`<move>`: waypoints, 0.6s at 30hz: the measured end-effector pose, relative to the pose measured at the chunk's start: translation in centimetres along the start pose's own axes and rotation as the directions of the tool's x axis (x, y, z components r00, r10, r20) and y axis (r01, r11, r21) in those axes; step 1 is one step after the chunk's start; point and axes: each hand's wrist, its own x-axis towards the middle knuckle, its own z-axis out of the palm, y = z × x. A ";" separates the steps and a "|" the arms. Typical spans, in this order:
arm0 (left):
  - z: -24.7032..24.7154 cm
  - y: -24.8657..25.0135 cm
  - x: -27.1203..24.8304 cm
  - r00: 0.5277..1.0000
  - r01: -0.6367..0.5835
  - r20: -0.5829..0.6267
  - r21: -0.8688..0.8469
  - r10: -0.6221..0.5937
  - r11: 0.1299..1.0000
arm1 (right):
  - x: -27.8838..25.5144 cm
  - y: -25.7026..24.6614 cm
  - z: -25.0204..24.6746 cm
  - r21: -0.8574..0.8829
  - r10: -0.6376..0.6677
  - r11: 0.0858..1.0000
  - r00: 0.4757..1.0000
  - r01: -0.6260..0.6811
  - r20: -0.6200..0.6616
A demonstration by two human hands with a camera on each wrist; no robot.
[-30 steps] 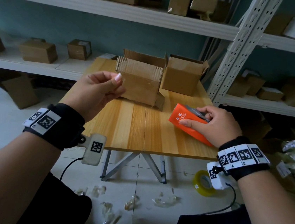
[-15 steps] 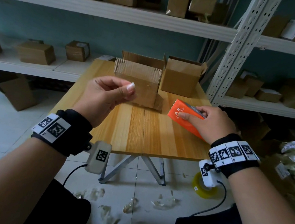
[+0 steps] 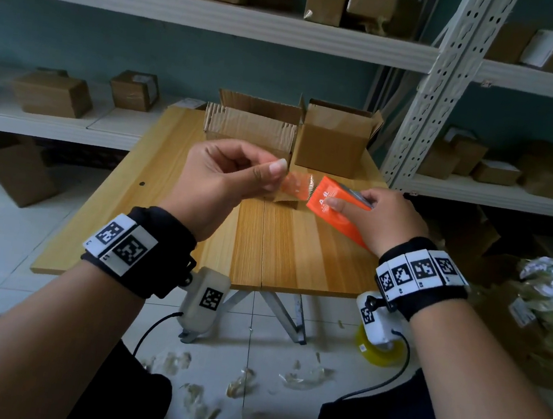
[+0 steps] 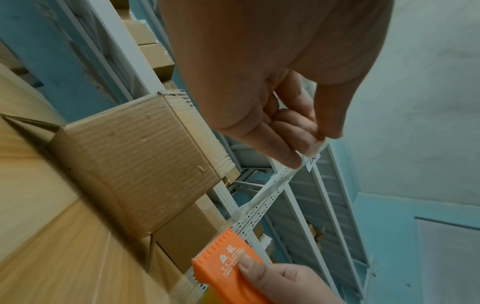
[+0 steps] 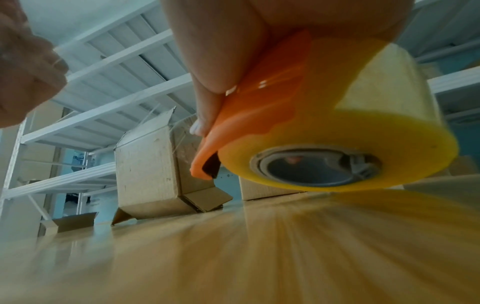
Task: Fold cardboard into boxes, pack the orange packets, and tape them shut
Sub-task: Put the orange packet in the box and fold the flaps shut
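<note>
Clear, glossy tape (image 4: 262, 195) runs as a taut strip between my two hands, above the worktop (image 3: 284, 251). My left hand (image 3: 216, 181) pinches the free end between thumb and curled fingers (image 4: 293, 148); my right hand (image 3: 381, 217), at 3 o'clock from it, wraps the orange dispenser (image 3: 329, 203), thumb pressed on its printed face. Both grips are narrow and loaded, neither free.

Handling, as I judge it: the tape is feather-light, limp and sticky on one side, so it will fold on itself or cling to skin if tension drops. I would take it only by the end tab, as now, and keep it stretched. The dispenser is rigid moulded plastic, smooth, with a serrated edge (image 3: 311, 187) facing the left hand; that edge is best kept off the fingertips. The yellow-tinted roll (image 5: 363, 127) beneath it is the heaviest part, a firm cylinder on a grey core.

Cardboard boxes stand at 12 o'clock on the worktop: a ribbed, corrugated brown box (image 3: 249, 130) with flaps up, and just beside it at its 3 o'clock a smoother open box (image 3: 334, 143). Both look light, stiff across the flutes, easily creased at the flaps. The worktop is pale striped wood, satin-smooth. I see no orange packets in these views.
</note>
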 end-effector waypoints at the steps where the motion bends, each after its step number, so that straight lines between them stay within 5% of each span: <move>1: 0.2 -0.1 0.2 1.000 0.005 -0.018 -0.019 -0.005 1.000 | 0.2 0.0 0.0 -0.011 -0.004 1.000 1.000 0.004 0.017; 18: 1.2 -1.1 0.7 0.985 0.045 -0.166 0.048 -0.037 0.998 | 2.1 -2.1 1.5 -0.155 0.070 0.987 0.992 -0.053 0.106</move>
